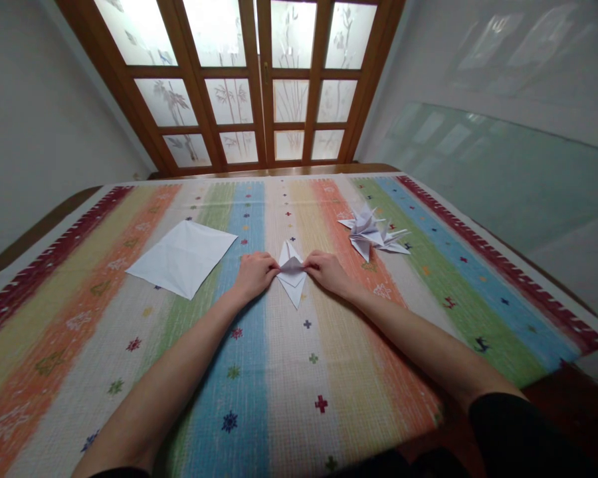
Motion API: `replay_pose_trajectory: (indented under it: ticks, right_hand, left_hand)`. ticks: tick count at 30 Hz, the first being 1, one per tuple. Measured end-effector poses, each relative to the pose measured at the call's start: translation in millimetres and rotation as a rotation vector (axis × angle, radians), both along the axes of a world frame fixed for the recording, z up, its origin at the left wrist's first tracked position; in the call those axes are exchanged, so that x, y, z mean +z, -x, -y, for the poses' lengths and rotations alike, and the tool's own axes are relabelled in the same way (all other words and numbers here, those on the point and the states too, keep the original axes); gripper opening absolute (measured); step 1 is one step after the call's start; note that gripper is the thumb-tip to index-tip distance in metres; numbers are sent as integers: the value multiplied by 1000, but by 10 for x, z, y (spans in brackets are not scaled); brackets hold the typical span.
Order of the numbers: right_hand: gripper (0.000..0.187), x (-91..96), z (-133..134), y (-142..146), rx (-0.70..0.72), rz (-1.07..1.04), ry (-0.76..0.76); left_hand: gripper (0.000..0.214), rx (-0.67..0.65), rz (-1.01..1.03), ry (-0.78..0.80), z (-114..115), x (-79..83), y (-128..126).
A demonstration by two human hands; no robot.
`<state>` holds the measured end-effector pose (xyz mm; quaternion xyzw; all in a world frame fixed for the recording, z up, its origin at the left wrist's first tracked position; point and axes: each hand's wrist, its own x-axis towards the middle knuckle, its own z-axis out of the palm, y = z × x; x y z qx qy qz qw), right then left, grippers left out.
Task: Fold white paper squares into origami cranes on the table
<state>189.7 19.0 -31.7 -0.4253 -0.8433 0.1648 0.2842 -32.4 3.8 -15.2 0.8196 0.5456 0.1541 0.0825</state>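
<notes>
Between my hands a folded white origami paper (293, 271) lies on the striped tablecloth, long and diamond-shaped, with one point toward me and a raised flap in its middle. My left hand (256, 273) pinches its left edge between thumb and fingers. On the opposite side, my right hand (326, 271) pinches the right edge in the same way. The fingertips cover both side corners of the paper.
A white square sheet with crease lines (184, 257) lies to the left. Several folded paper cranes (371, 232) sit in a pile at the right. The striped tablecloth (289, 372) covers the table; wooden doors with frosted panes (234, 99) stand beyond it.
</notes>
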Motion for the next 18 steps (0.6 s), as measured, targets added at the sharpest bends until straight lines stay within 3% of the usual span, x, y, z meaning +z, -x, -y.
replay_pose_trajectory:
  ticks: [7, 14, 18]
  right_hand:
    - [22, -43, -9, -62, 146, 278, -224]
    - [23, -34, 7, -97, 196, 319, -228]
    - [24, -37, 18, -116, 241, 327, -262]
  left_hand:
    - [24, -155, -134, -145, 21, -44, 31]
    - [20, -174, -73, -131, 46, -31, 71]
    - [22, -196, -168, -158, 38, -12, 72]
